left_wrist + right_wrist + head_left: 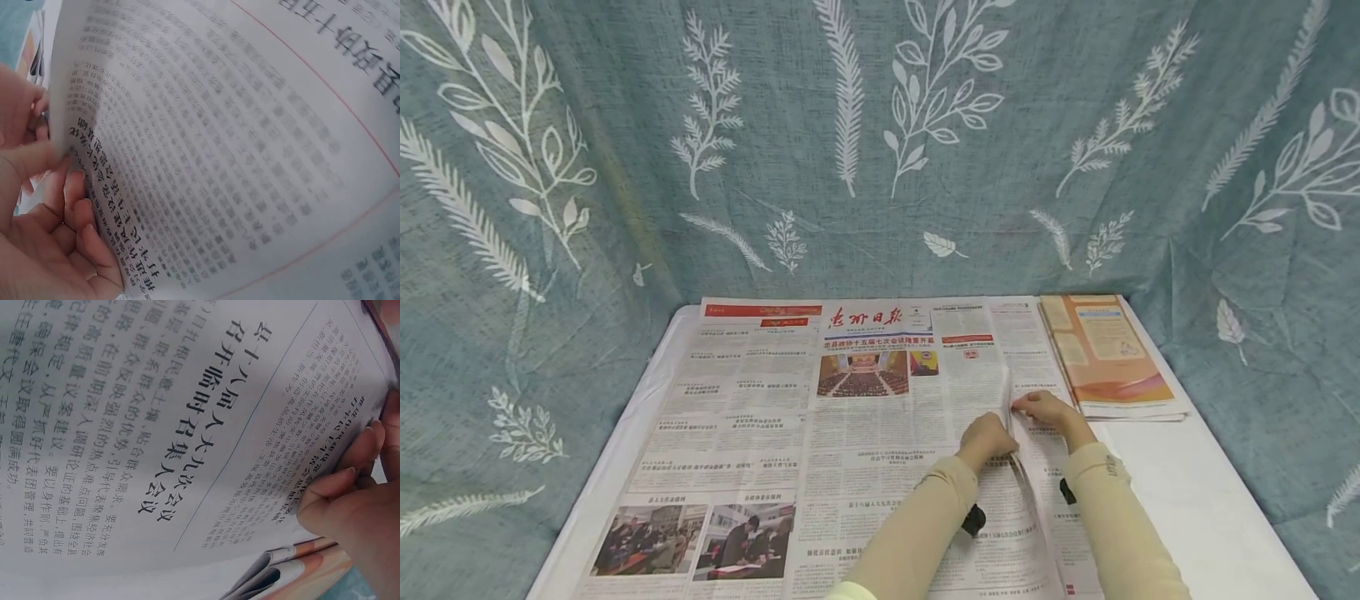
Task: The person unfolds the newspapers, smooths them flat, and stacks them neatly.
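A large newspaper lies spread over the white table. My left hand pinches the raised right edge of its upper sheet. Beside it, a little farther back, my right hand holds the same edge between thumb and fingers. In the left wrist view, the sheet stands bowed, with the left hand's thumb on the near face and its other fingers curled behind the edge. The right wrist view shows the lifted page filling most of the picture and the right hand's bent fingers at its edge.
Folded newspapers with an orange page lie at the table's back right corner. The bare white tabletop shows along the right side. A blue-green curtain with white leaf prints hangs behind and on both sides.
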Tool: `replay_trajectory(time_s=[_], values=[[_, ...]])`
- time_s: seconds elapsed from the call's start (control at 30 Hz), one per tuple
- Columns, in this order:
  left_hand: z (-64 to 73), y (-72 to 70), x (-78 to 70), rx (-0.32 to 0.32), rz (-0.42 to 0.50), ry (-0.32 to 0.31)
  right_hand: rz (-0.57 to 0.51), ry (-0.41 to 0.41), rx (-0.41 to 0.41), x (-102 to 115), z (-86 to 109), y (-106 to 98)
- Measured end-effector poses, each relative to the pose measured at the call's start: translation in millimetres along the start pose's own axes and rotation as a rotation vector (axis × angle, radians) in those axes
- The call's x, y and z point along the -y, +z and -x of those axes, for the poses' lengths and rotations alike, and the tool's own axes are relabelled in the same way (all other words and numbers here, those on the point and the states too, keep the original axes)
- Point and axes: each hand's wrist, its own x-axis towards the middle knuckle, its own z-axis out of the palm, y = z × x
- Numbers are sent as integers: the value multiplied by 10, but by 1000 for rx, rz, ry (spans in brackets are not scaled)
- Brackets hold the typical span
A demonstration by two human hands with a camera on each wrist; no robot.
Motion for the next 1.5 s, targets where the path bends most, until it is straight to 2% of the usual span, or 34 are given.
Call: replay_trajectory(time_s=[0.03,0.1,0.17,0.23,0.27,0.33,0.43,0.47,0.5,0.53,0.6,0.73,0.77,0.83,0.97,1.0,1.03,1.1,1.17,1.27,1.3,1.37,1.43,1.5], values=[[2,6,2,-1,16,1,-10,35,-11,126,115,16],[-3,10,4,-3,51,-2,-21,9,9,241,250,14],[-25,9,5,9,81,-2,-3,-29,30,199,229,-4],[-161,85,44,25,98,9,-16,-52,39,103,168,-15],[-209,109,44,20,77,18,-17,-67,47,36,119,-25],[-548,322,169,53,77,45,-31,-75,53,-123,-16,-20],[-1146,728,381,96,67,57,-35,-99,42,-323,-187,-15],[-1308,847,434,97,76,51,-32,-111,43,-384,-246,-18],[-1497,967,514,132,121,41,-27,-115,37,-434,-294,-17],[-1496,984,502,122,130,19,-22,-120,32,-465,-340,-10],[-1546,985,548,150,205,0,-7,-112,24,-504,-408,-4],[-1501,867,577,204,338,-58,18,-97,55,-402,-350,3],[-1612,901,645,218,381,-64,-1,-102,69,-357,-313,-3],[-1753,975,694,193,398,-105,-23,-69,72,-279,-256,-13],[-2129,1241,865,136,445,-135,-26,15,53,-164,-172,-17],[-2165,1277,900,123,458,-137,0,31,51,-136,-151,-13],[-2165,1284,903,115,465,-141,12,35,46,-115,-116,-19],[-1971,1152,849,97,469,-137,27,26,44,-33,-6,-20],[-1552,839,706,84,463,-149,28,4,46,37,83,-6],[-798,264,440,84,471,-161,30,46,7,184,207,27],[-583,113,368,72,466,-156,35,62,-13,232,243,41],[-261,-122,263,69,466,-155,52,79,-58,302,281,73],[-125,-228,237,54,449,-133,93,51,-91,338,270,95],[-144,-246,248,49,421,-127,144,24,-120,368,253,110]])
